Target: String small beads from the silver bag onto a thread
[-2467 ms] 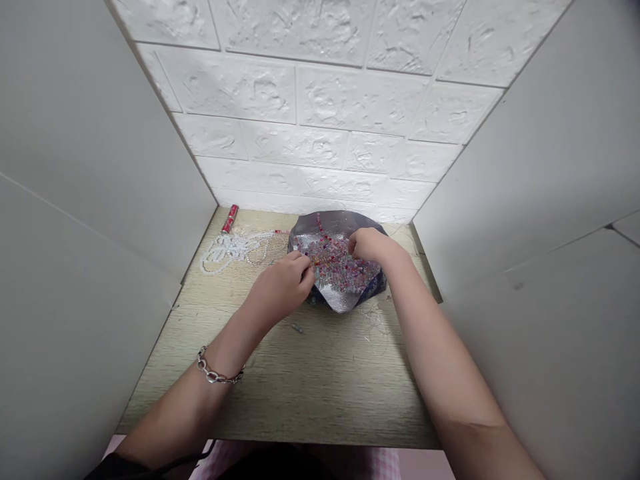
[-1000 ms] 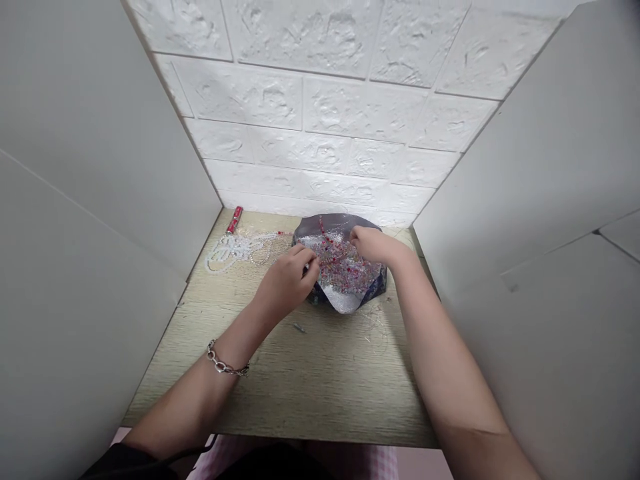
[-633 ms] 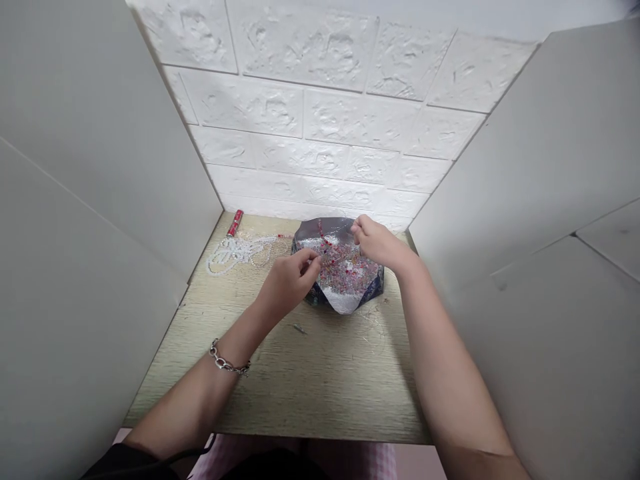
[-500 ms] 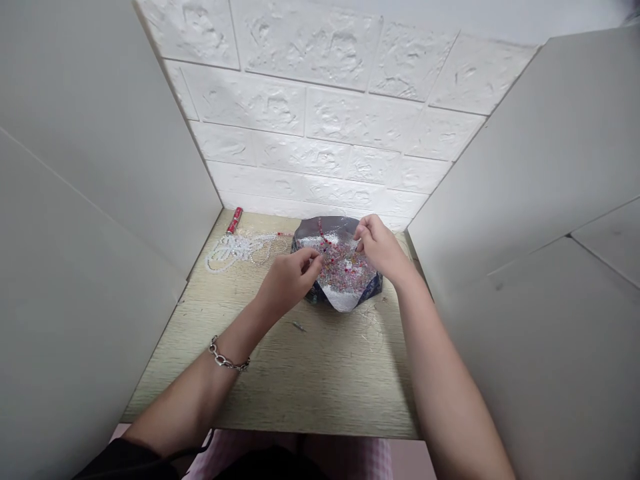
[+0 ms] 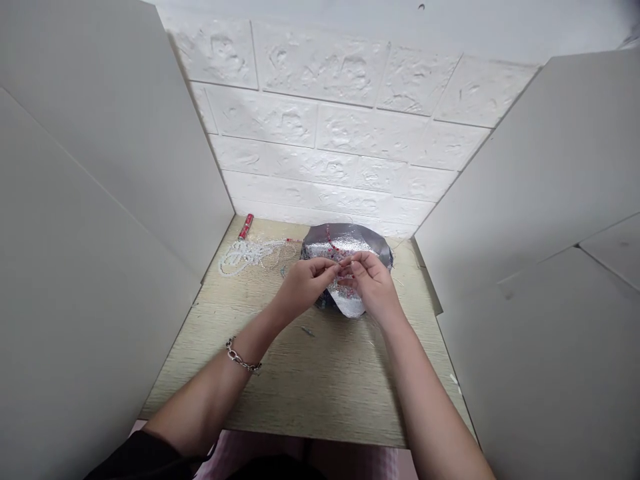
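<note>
A crumpled silver foil bag [image 5: 345,241] full of small pink, red and clear beads lies at the back of the wooden table [image 5: 320,380]. My left hand [image 5: 304,287] and my right hand [image 5: 370,283] meet just above its near edge. Both are pinched, fingertips nearly touching each other. What they pinch is too small to make out; a thin strand with red beads runs up from them over the foil. A chain bracelet [image 5: 243,360] is on my left wrist.
A heap of clear beaded strands [image 5: 250,253] lies left of the bag, with a small red tube [image 5: 245,227] behind it by the wall. A tiny bit [image 5: 307,331] lies on the table. White panels close in both sides; a white brick-pattern wall stands behind.
Both hands have lifted out of the beads and come together over the bag's near edge. The right hand moved left and toward me. The camera has shifted a little.
</note>
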{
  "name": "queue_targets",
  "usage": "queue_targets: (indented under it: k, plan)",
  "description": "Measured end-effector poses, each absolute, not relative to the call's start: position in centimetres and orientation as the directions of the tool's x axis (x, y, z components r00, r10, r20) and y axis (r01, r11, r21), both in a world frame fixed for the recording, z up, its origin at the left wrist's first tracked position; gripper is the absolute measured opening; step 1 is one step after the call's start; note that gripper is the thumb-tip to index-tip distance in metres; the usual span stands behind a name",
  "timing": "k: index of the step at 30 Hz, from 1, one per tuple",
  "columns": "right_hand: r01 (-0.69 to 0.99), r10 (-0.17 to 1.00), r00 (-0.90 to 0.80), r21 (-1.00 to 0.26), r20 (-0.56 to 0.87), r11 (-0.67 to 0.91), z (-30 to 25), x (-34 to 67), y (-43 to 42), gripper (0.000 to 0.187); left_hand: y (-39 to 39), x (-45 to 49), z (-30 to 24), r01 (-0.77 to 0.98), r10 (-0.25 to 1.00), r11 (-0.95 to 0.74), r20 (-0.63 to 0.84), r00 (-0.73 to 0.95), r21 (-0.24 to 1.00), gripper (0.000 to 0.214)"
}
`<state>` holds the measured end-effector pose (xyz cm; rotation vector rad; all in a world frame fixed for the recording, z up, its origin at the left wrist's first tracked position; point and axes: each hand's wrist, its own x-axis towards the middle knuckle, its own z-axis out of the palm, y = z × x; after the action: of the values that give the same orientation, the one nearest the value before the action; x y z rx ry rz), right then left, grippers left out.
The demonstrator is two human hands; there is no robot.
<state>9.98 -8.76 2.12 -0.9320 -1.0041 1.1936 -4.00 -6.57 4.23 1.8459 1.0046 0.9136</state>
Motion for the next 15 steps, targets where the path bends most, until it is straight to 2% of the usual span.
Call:
queue_targets:
  k: [8, 15]
  plan:
    - [-0.258, 0.991, 0.079, -0.958, 0.106, 0.124, 1.78, 9.55, -8.82, 0.025, -6.77, -4.04, 4.14, 0.243, 0.888, -0.297, 0.174, 0.425, 0.923, 0.033]
    - [-0.300, 0.991, 0.109, -0.948, 0.077, 0.107, 1.55, 9.47, -8.84, 0.024, -6.81, -4.07, 4.13, 0.275, 0.885, -0.309, 0.169, 0.434, 0.910, 0.036]
